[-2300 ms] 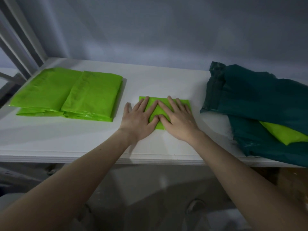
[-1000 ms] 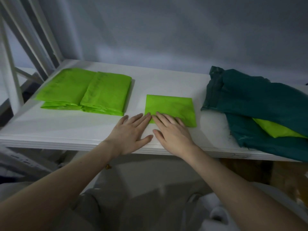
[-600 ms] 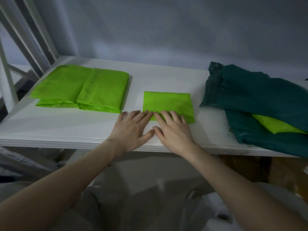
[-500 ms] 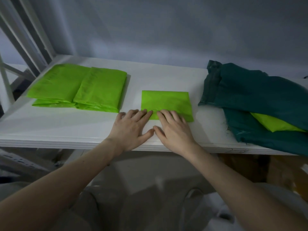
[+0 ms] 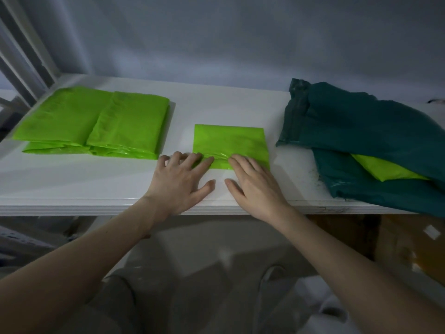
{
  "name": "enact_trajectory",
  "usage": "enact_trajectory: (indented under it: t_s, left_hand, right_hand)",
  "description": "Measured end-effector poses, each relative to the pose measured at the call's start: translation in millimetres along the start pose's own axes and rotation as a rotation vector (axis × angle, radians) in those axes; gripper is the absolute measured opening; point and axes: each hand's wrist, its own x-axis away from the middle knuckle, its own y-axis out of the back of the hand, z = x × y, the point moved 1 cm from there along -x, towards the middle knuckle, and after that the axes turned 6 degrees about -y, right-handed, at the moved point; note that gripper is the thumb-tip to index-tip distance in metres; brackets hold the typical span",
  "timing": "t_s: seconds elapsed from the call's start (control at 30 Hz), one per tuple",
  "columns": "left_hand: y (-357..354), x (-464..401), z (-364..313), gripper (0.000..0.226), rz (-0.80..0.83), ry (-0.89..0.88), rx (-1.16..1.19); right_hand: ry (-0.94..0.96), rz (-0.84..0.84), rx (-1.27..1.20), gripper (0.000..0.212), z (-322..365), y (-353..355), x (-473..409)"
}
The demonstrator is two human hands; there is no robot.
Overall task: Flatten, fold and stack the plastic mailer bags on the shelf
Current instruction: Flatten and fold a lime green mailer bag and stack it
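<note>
Both my hands lie flat and open, holding nothing, left hand (image 5: 179, 183) and right hand (image 5: 255, 184) fingertips on the near edge of the folded bag (image 5: 230, 144), its long axis left-right, the stack (image 5: 96, 121) nearer my left.

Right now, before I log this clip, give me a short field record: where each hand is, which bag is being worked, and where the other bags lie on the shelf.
left hand: flat on the shelf, fingertips on the near left edge of the small folded green bag
right hand: flat, fingers on the bag's near right edge
small folded green bag: mid-shelf, near edge wrinkled
folded green stack: left of it, apart
dark teal bags: rumpled pile at right
loose green bag: tucked between the teal bags
shelf: white
</note>
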Motion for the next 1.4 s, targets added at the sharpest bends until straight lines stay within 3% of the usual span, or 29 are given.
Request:
enact_trajectory:
  t_s: [0.3, 0.6, 0.7, 0.8, 0.93, 1.07, 1.23, 1.4]
  left_hand:
    - [-0.8, -0.5, 0.0, 0.06, 0.019, 0.002, -0.002]
    - [-0.3, -0.2, -3.9, 0.062, 0.018, 0.018, 0.046]
    - [1.0, -0.9, -5.8, 0.066, 0.053, 0.051, 0.086]
    - [0.4, -2.9, -6.6, 0.076, 0.088, 0.085, 0.128]
    - [-0.2, -13.7, -5.4, 0.085, 0.083, 0.102, 0.143]
    - [-4.1, -25.1, -4.2, 0.093, 0.111, 0.124, 0.166]
    - [-9.8, -35.0, 1.4, 0.065, 0.191, 0.157, 0.187]
    - [-0.5, -41.6, 1.4, 0.052, 0.022, 0.271, 0.246]
  right_hand:
    - [-0.078, 0.002, 0.049, 0.061, -26.3, 5.3, 13.7]
    - [-0.184, 0.022, 0.057, 0.072, -48.0, 10.7, 19.2]
    - [-0.214, -0.016, 0.013, 0.064, -45.6, 11.2, 17.2]
    - [-0.272, -0.043, -0.045, 0.043, -48.1, 14.6, 9.4]
    - [-0.294, -0.152, -0.18, 0.049, -43.7, 23.9, -7.0]
    - [-0.335, -0.022, -0.198, 0.052, -37.0, 23.8, -20.9]
    - [-0.397, 0.065, -0.27, 0.055, -27.9, 19.5, -32.0]
    - [-0.44, -0.018, -0.519, 0.046, -22.3, 20.7, -39.8]
